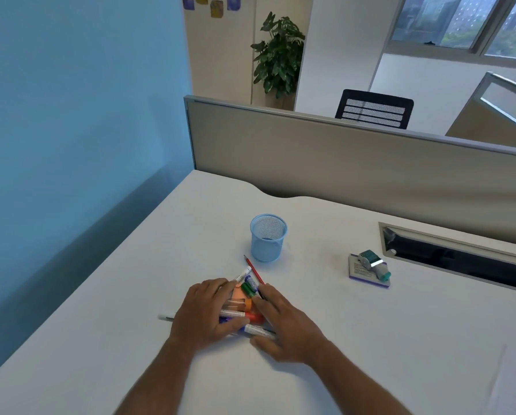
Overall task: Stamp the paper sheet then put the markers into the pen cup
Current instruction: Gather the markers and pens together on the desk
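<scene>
Far centre: potted plant (279, 55) by the wall.
Far right: black mesh chair (374, 109) behind grey partition (340, 157), window (466, 19) above.

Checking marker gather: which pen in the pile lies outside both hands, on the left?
The white pen sticking out left of the left hand; the other markers sit bunched between it and the right hand.

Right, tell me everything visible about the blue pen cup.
The pen cup is a light blue round cup of what looks like wire mesh, with a solid rim and base band. It stands upright on the white desk, beyond the pile of markers, and looks empty. Nothing visibly touches it; a red pencil lies just in front of it, pointing at its base.
</scene>
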The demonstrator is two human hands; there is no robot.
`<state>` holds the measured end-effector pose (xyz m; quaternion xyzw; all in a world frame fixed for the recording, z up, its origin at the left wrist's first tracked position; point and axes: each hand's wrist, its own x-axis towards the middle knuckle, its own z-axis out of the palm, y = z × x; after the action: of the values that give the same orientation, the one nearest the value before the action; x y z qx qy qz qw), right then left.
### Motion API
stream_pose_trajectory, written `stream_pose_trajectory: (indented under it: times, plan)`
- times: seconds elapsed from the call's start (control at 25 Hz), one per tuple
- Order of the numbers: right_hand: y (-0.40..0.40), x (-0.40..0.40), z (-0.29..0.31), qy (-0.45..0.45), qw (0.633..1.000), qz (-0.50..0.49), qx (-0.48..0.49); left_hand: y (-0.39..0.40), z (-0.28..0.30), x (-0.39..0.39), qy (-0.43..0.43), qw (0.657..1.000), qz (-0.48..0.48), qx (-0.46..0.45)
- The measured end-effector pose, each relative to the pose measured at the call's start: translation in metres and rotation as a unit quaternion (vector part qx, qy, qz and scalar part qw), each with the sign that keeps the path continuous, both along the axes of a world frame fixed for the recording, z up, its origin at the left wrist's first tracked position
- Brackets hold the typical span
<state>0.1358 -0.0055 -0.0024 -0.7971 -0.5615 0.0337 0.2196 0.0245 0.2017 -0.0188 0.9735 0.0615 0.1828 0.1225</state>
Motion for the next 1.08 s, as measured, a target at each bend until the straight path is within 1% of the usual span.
stream_pose_trajectory:
  times: [0.12,0.28,0.4,0.56,0.72,0.88,1.08]
  plan:
    - [0.019,0.009,-0.003,-0.003,1.0,0.011,0.007,0.016,0.0,0.0,0.0,1.0,-0.008,-0.018]
    - [0.036,0.023,-0.008,-0.015,1.0,0.019,-0.018,0.032,0.002,0.009,-0.005,0.999,-0.026,-0.029]
    - [0.046,0.03,-0.01,-0.017,0.999,0.017,-0.021,0.039,0.001,0.017,-0.002,1.0,-0.009,-0.026]
    - [0.061,0.036,-0.01,-0.017,0.999,0.015,-0.028,0.051,0.0,0.025,0.025,1.0,0.016,-0.003]
    - [0.07,0.041,-0.01,-0.02,0.999,0.016,-0.037,0.059,-0.002,0.029,0.022,0.999,0.027,-0.001]
    - [0.073,0.044,-0.008,-0.045,0.997,0.022,-0.062,0.06,0.0,0.03,0.031,0.999,0.028,0.009]
    - [0.066,0.044,-0.005,-0.06,0.995,0.034,-0.071,0.056,0.008,0.028,0.054,0.997,0.044,0.034]
